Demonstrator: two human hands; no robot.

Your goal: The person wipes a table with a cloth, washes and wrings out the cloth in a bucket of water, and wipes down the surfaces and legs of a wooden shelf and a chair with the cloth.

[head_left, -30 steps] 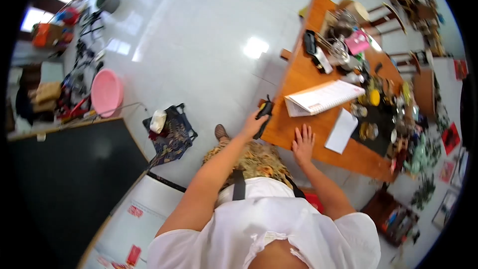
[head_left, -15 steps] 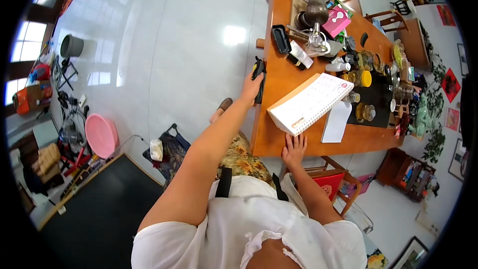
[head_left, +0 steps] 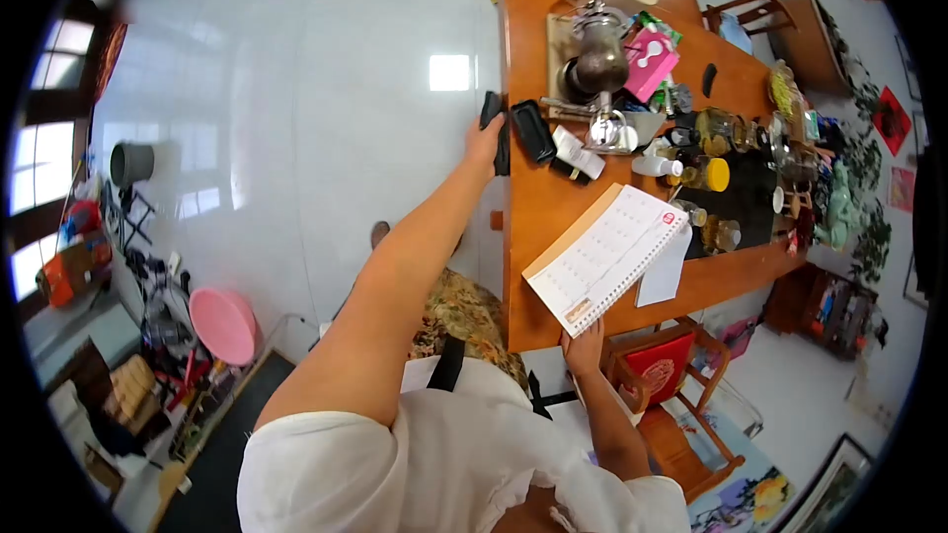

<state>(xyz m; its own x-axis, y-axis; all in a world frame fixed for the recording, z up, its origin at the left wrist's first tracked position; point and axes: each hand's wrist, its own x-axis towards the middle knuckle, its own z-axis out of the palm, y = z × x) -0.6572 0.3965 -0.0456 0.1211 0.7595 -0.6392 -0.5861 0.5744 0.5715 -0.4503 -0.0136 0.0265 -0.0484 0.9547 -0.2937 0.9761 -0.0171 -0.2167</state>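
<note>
At the left side edge of the wooden table [head_left: 533, 326], my left hand [head_left: 481, 143] is closed around a black object [head_left: 491, 111]. Its exact kind is unclear; part of it hangs along the table side. My right hand [head_left: 584, 343] lies at the near table edge, fingers stretched out, against the lower corner of a spiral desk calendar [head_left: 617, 252]. The calendar partly covers those fingertips. A white sheet of paper [head_left: 664, 271] lies partly under the calendar. Close to my left hand is an open black case [head_left: 534, 131], with a white tube [head_left: 579, 153] beside it.
A metal-and-glass pot [head_left: 600, 64], a pink box [head_left: 650, 61] and several jars, one yellow-lidded [head_left: 715, 175], crowd the table. A wooden chair with a red back [head_left: 660, 367] stands at the near right. A pink basin [head_left: 223, 326] sits on the floor at left.
My body and view have shifted forward along the table. My left hand and the black object have moved further along its side edge. My right hand's fingers are now more covered by the calendar.
</note>
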